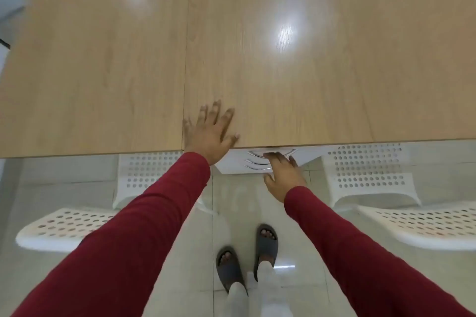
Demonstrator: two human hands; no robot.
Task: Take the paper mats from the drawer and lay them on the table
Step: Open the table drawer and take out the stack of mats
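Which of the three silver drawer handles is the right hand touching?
The top handle; the right hand's fingertips reach it, the two lower handles lie bare.

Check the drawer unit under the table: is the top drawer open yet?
Shut, apparently: the white drawer unit shows flush fronts, and the right hand only reaches its top handle.

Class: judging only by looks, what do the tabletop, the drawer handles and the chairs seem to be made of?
Light tan tabletop: probably wood-grain laminate; glossy glare patches over printed-looking grain. Curved silver drawer handles: seemingly polished metal or chromed plastic; bright reflective lines. White perforated chairs: likely moulded plastic; uniform punched holes, smooth curved edges.
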